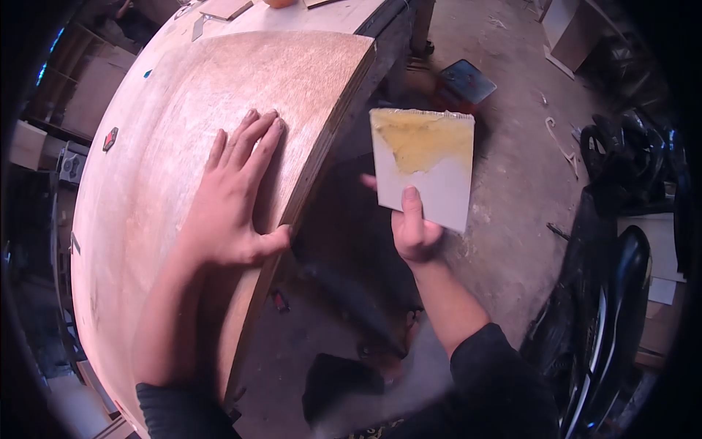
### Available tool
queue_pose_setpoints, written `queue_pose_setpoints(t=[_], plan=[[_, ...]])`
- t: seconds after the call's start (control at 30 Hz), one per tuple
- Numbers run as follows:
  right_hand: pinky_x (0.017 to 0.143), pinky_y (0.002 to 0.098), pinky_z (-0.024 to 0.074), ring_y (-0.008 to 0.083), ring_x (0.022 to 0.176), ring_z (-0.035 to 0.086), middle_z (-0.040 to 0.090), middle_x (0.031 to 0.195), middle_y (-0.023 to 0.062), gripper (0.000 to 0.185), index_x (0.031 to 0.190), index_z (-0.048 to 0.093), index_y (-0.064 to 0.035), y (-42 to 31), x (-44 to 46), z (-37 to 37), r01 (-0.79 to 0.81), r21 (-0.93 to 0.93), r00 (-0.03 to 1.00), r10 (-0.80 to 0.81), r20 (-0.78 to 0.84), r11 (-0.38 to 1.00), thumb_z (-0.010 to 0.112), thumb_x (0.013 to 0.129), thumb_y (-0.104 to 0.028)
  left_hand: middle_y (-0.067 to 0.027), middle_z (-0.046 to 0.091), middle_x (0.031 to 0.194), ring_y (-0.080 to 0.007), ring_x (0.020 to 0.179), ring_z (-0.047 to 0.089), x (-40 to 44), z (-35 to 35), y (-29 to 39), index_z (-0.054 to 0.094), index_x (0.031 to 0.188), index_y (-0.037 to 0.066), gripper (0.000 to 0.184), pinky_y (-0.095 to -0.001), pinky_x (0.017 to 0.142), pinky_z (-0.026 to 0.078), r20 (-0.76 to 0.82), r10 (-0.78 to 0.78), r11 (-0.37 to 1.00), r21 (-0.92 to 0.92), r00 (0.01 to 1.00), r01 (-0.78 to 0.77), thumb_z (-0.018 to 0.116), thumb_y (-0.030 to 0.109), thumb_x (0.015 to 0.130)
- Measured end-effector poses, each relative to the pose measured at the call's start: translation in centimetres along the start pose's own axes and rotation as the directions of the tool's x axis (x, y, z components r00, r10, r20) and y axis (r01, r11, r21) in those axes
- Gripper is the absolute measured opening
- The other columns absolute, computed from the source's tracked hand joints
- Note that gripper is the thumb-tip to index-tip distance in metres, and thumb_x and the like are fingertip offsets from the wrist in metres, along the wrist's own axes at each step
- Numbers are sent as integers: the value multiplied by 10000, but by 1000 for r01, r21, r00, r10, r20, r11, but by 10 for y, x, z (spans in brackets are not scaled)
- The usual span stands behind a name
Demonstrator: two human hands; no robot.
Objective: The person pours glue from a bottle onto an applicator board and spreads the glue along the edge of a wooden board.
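A wooden board (292,66) with a layered, plywood-like edge lies on the left. My left hand (223,208) rests flat on its upper face, fingers stretched out and thumb at the right edge. Off to the right of the board, my right hand (418,235) grips a white glue spreader (444,192), thumb on the near face and the other fingers mostly hidden behind. Yellow, glue-like residue coats the spreader's upper part, and its top edge looks finely toothed. The spreader and the board are apart.
A larger pale sheet (124,183) extends beneath the board, with a small red-and-black object (110,139) on it. On the concrete floor (512,88) stands a bluish container (468,80). A black motorcycle-like seat (629,285) is at the right. Offcuts lie at the far end.
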State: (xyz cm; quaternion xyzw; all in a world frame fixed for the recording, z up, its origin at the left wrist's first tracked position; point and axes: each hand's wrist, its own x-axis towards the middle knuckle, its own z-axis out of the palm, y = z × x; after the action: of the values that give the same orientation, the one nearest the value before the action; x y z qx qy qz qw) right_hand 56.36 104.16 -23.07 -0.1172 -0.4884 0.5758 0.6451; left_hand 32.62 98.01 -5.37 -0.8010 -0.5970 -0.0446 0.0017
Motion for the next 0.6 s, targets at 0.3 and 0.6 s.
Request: queue_pose_setpoints(t=[0.3, 0.6], plan=[[1033, 409, 369, 309, 1152, 457, 514, 1493, 175, 517, 1332, 718, -192, 64, 50, -23, 761, -567, 627, -581, 519, 315, 795, 848, -355, -246, 336, 1650, -426, 1571, 261, -4, 8, -8, 342, 1619, 10, 1209, -603, 1276, 167, -11, 25, 998, -58, 1000, -26, 613, 799, 744], [1086, 489, 310, 356, 1297, 388, 427, 1562, 187, 707, 1452, 635, -209, 116, 56, 2, 800, -489, 576, -670, 468, 347, 750, 757, -260, -174, 347, 1684, -306, 1577, 285, -6, 19, -9, 425, 1598, 34, 745, -443, 1297, 203, -82, -65, 935, -354, 995, 32, 448, 555, 1066]])
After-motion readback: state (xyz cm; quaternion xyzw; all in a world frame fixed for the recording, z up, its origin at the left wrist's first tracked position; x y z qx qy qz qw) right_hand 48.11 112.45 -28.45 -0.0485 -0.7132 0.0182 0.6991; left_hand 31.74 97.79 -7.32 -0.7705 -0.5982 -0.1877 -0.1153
